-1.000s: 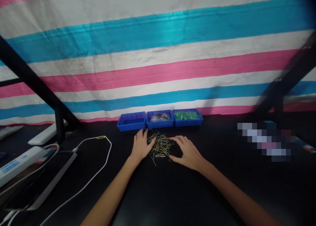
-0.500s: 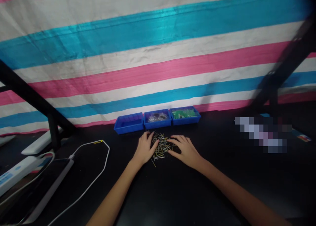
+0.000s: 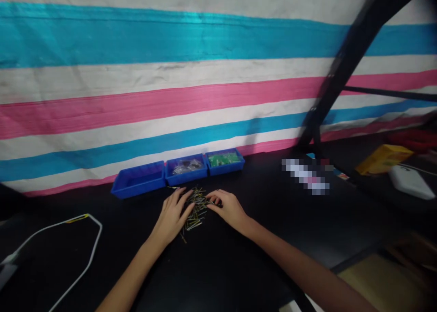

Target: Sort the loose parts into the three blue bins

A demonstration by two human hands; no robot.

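A loose pile of thin silver and yellowish metal sticks (image 3: 197, 207) lies on the black table between my hands; at this size I cannot tell their exact kind. My left hand (image 3: 173, 214) rests at the pile's left side, fingers spread and thumb along its edge. At the right side, my right hand (image 3: 227, 207) has its fingers curled in, thumb and fingertips closing around a few stick ends. Behind the pile stand three joined blue trays: the left tray (image 3: 139, 189) looks bare inside, the middle tray (image 3: 187, 179) holds clear plastic bags, the right tray (image 3: 226, 168) green bagged pieces.
A white cable (image 3: 97, 239) loops over the table on the left. To the right are a blurred-out item (image 3: 305, 175), a yellow box (image 3: 385, 158) and a white device (image 3: 411, 182). A striped sheet (image 3: 170, 112) hangs behind, with a dark metal frame post (image 3: 336, 75).
The view has turned to the right, so the trays and pile appear farther left. My right hand's fingers have curled in from a spread pose at the pile's edge. My left hand stays spread.
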